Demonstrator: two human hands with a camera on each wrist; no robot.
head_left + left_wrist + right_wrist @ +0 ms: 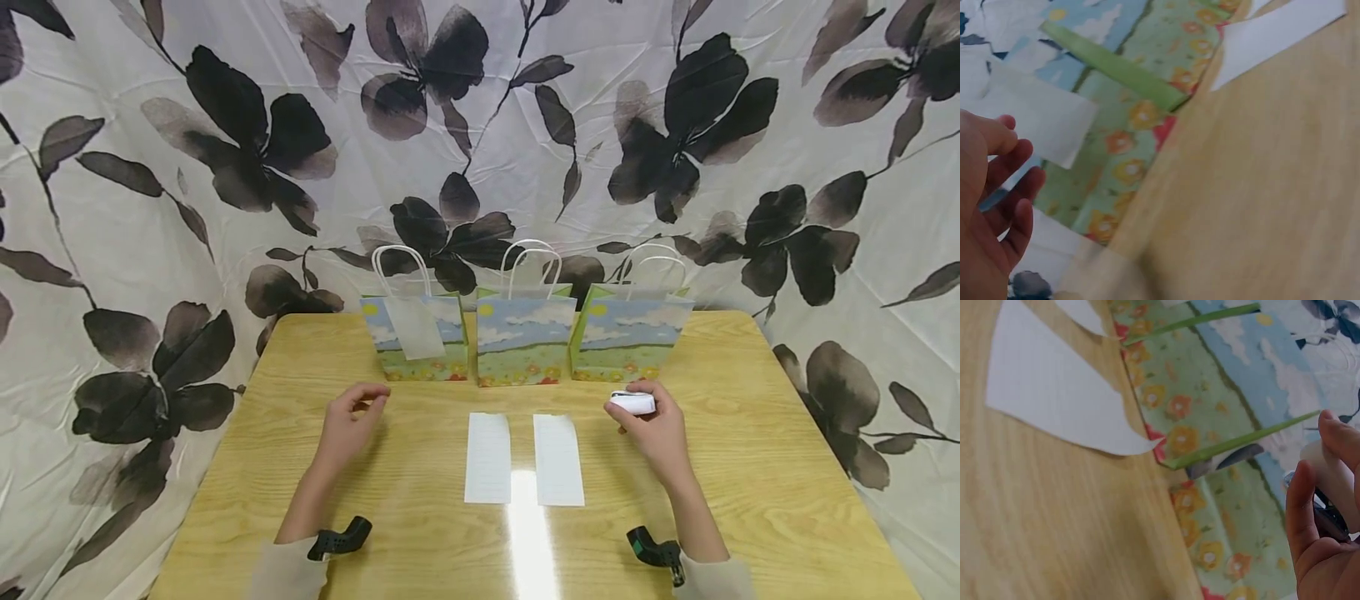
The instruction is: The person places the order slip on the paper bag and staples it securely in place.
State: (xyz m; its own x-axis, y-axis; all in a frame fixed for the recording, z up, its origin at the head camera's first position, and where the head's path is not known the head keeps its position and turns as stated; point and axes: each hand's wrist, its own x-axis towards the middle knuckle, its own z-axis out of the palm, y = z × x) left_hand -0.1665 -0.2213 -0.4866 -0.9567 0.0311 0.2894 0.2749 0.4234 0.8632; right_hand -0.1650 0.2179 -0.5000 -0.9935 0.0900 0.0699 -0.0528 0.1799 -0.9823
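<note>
Pinching white stapler [634,405]: right hand [658,429], in front of right bag [628,343]
Left hand [352,423]: fingers loosely curled, near left bag [453,337]
Paper slips [487,460]: 2 on the table [757,483] between the hands, 1 against left bag

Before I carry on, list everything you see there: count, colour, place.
Bags: 3, blue and green with flowers, in a row at the table's far side
Handles: exact count unclear, white, above the bags
Slips on table: 2, white, side by side in front of the bags
Slip on bag: 1, white, against the left bag's front
Stapler: 1, white, in the right hand
Table: 1, light wood, beneath everything
Cloth: white with dark flowers, behind the table
Wrist cameras: 2, mostly black, one per wrist
Sleeves: 2, beige, near edge
Hands: 2, bare; left hand before the left bag, right before the right bag
</note>
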